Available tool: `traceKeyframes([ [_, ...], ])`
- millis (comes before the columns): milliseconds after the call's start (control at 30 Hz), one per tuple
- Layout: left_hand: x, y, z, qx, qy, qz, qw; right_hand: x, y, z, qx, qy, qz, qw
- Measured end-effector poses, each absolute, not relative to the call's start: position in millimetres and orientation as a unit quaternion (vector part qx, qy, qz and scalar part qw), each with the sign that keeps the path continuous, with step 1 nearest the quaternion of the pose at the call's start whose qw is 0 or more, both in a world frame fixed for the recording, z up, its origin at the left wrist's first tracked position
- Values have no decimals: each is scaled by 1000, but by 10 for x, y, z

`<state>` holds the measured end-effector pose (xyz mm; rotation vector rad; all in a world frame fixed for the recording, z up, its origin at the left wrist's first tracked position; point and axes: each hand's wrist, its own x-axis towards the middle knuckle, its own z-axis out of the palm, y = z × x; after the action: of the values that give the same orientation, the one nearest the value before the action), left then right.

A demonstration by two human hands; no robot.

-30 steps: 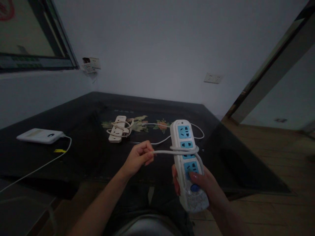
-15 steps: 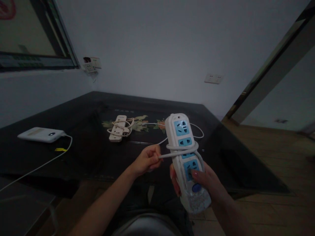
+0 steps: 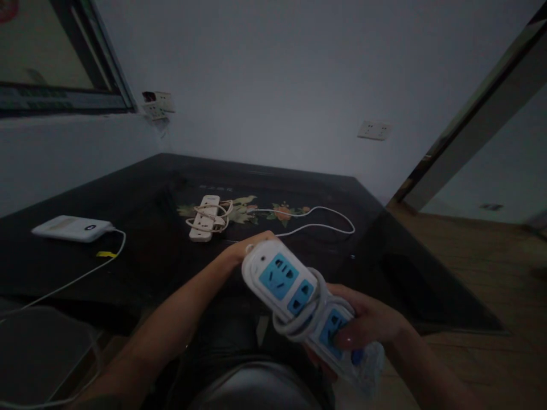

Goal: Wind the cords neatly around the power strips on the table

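Note:
My right hand (image 3: 371,324) grips the lower end of a white power strip (image 3: 258,270) with blue sockets, its thumb pressed on the lowest visible socket. The strip is tilted, its far end pointing up and left. White cord (image 3: 294,327) wraps around its middle in loops. Behind the far end is my left hand (image 3: 260,238); only its back and wrist show, and its fingers are hidden. From beside that hand, a loose length of white cord (image 3: 327,226) runs across the dark table and bends back toward a floral print.
A second, smaller power strip (image 3: 205,228) bound in its own cord lies on the dark table (image 3: 162,188). At the left, a white power-bank-like device (image 3: 72,228) has a cable with a yellow tag (image 3: 106,254). Wall sockets (image 3: 375,130) are beyond the table.
The power strip has tipped to the left and lowered in my right hand. My left hand has gone from pinching the cord beside the strip to behind its far end.

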<state>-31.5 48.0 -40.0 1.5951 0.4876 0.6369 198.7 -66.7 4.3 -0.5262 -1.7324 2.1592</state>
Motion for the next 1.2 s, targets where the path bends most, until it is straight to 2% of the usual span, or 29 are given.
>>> traceKeyframes([
  [100, -314, 527, -212, 749, 181, 158, 618, 2024, -586, 225, -228, -686, 687, 72],
  [200, -239, 512, 72, 836, 158, 76, 521, 1973, -537, 391, -282, -771, 571, -26],
  [267, -172, 467, 265, 877, 154, 62, 451, 1913, -518, 434, -317, -821, 471, -58],
  [333, -120, 398, 419, 904, 148, 60, 397, 1863, -501, 405, -331, -844, 418, -52],
  [467, -97, 197, 558, 924, 181, 115, 316, 1860, -457, 217, -379, -838, 393, -12],
  [633, -115, -120, 484, 926, 310, 147, 158, 1970, -383, 19, -466, -791, 394, 56],
  [733, -104, -268, 340, 903, 360, 208, 103, 2011, -336, -28, -483, -768, 406, 108],
  [867, -96, -378, 95, 869, 398, 264, 126, 2002, -293, -39, -475, -738, 445, 180],
  [1033, -60, -439, -144, 812, 419, 299, 274, 1951, -306, -25, -465, -647, 541, 267],
  [1200, 25, -471, -316, 738, 402, 398, 367, 1915, -394, -45, -464, -535, 639, 300],
])
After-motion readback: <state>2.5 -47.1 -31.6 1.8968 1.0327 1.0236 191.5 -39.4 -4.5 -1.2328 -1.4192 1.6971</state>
